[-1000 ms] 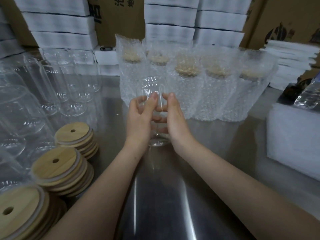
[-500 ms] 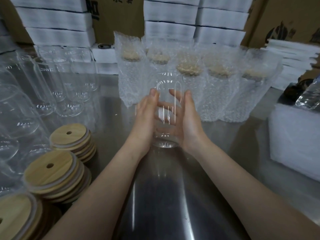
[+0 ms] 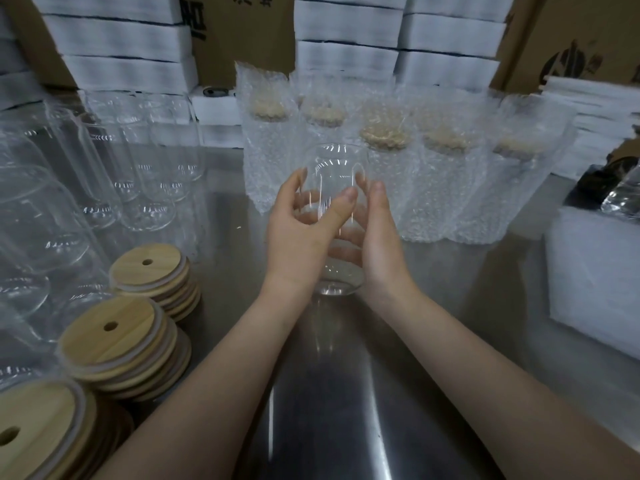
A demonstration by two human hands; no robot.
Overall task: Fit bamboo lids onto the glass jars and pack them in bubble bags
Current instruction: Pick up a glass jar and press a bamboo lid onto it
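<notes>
Glass jar (image 3: 332, 168) in play right now has no lid, mouth open at the top, and it sits between both hands just in front of the packed jars (image 3: 433, 195). Left grip (image 3: 301, 233) is wrapped round its near side with the thumb across the glass. The right grip (image 3: 379, 237) cups the other side, fingers curled behind it. Can't tell if the base touches the tabletop (image 3: 329, 410) or hangs just above it.

Progress-wise, at least five jars stand at the back in bubble bags (image 3: 263, 168), lids showing through the wrap, so a fair chunk looks done. Plenty left though, I'd say: a crowd of bare jars (image 3: 149, 174) on the left and three stacks of bamboo lids (image 3: 114, 337) next to them. This one needs a lid, then a bag.
</notes>
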